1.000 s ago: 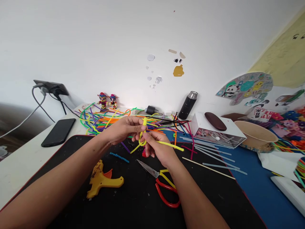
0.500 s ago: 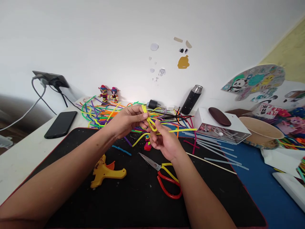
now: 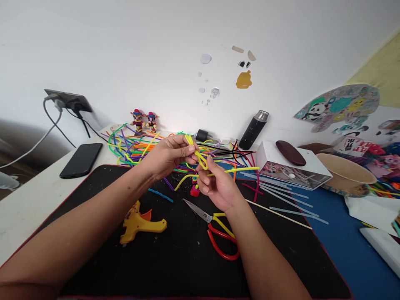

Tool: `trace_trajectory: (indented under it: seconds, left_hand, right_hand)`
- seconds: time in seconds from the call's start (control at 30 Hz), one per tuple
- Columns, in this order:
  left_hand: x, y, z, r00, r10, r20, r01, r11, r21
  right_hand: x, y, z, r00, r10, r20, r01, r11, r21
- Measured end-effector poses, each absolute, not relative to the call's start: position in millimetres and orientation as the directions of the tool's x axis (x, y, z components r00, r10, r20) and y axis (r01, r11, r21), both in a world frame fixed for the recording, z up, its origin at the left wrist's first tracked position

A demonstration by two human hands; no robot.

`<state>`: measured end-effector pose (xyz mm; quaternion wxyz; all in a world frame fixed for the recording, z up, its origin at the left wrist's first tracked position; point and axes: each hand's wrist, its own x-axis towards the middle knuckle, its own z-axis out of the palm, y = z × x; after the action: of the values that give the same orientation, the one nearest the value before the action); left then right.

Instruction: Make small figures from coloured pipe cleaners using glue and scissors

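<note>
Both hands pinch a yellow pipe cleaner (image 3: pixel 202 161) folded into loops, held up over the far part of the black mat. My left hand (image 3: pixel 175 154) has thumb and fingers closed on its upper folded end. Lower on the loop, my right hand (image 3: pixel 218 183) grips it, and a straight yellow length sticks out to the right. Beneath the hands lies a small pink and red piece (image 3: pixel 195 190), partly covered. Scissors (image 3: pixel 204 216) with red and yellow handles rest below my right hand. A yellow glue gun (image 3: pixel 140 225) lies beyond my left forearm.
Loose coloured pipe cleaners (image 3: pixel 146 148) are heaped along the wall. Two small figurines (image 3: pixel 137 120) stand behind them. A phone (image 3: pixel 81 160) lies left; a black flask (image 3: pixel 254 130), a white box (image 3: pixel 293 166), glue sticks (image 3: pixel 290 200) and a bowl (image 3: pixel 343 171) are on the right.
The view has shifted slightly. Both hands keep their hold on the yellow pipe cleaner, and its folded upper end now tilts a little more to the left.
</note>
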<state>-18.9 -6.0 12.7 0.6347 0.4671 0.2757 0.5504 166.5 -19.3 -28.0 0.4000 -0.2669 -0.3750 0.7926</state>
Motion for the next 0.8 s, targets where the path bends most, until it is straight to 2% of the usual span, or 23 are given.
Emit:
trace_trajectory:
  seconds: [0.23,0.8]
  left_hand:
    - [-20.6,-4.6,11.8,0.258,0.952,0.167,-0.423,-0.044,0.905]
    - [-21.2,-5.8,12.3,0.268,0.951,0.153,-0.443,-0.02,0.896]
  right_hand:
    - [165.8,-19.6,-29.1,-0.595,0.795,-0.119,-0.455,-0.455,-0.766]
    - [162.3,-23.5,-27.4,-0.623,0.778,-0.083,-0.479,-0.463,-0.746]
